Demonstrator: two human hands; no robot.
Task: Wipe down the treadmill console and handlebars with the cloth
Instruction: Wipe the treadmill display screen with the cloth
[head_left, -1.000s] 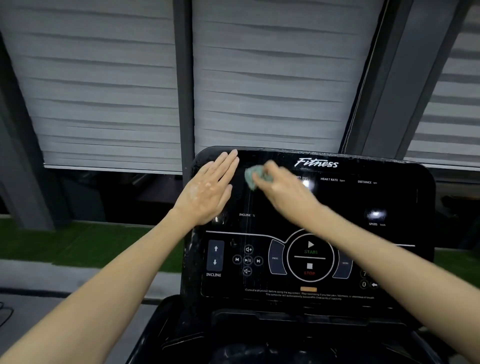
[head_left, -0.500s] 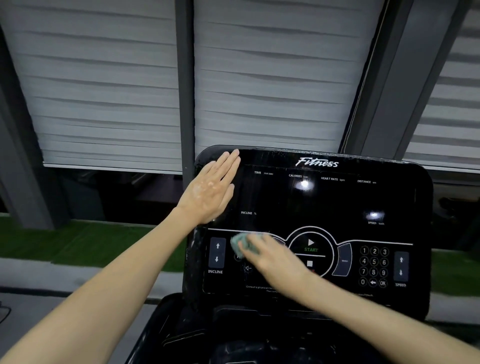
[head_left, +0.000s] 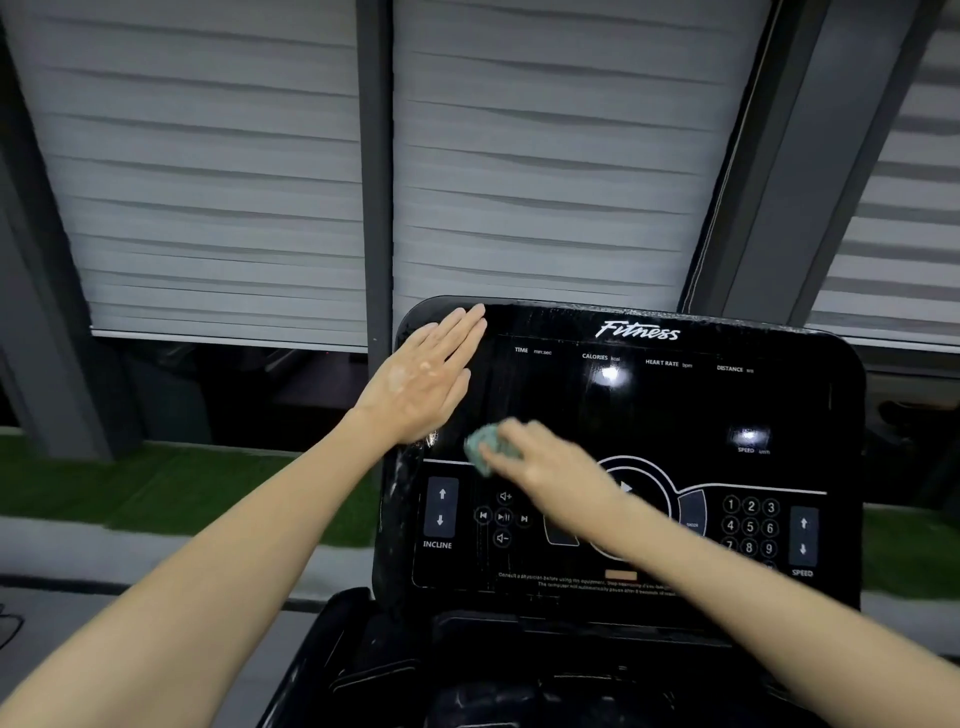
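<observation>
Glossy black treadmill console (head_left: 691, 410): left hand (head_left: 421, 384) lies flat, fingers straight, on its top-left corner, prob. steadying it. Just right, teal cloth (head_left: 485, 448) sits bunched under right hand (head_left: 553, 467), fingers curled on it, mid-panel above media btns (head_left: 503, 517). Cloth looks soft, light, squashy; best held wadded in palm. Readable: Fitness logo (head_left: 638, 330), TIME, CALORIES, HEART RATE, DISTANCE, INCLINE, SPEED.

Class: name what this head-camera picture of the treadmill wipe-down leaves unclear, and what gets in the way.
1. Start-stop dial, head view: mostly covered by the right hand and forearm.
2. Cloth: motion-blurred, mostly under the fingers.
3. Keypad bottom row: hidden by the right forearm.
4. Warning text: too small to read.
5. Handlebars: none identifiable in the dark, cut-off bottom.
</observation>
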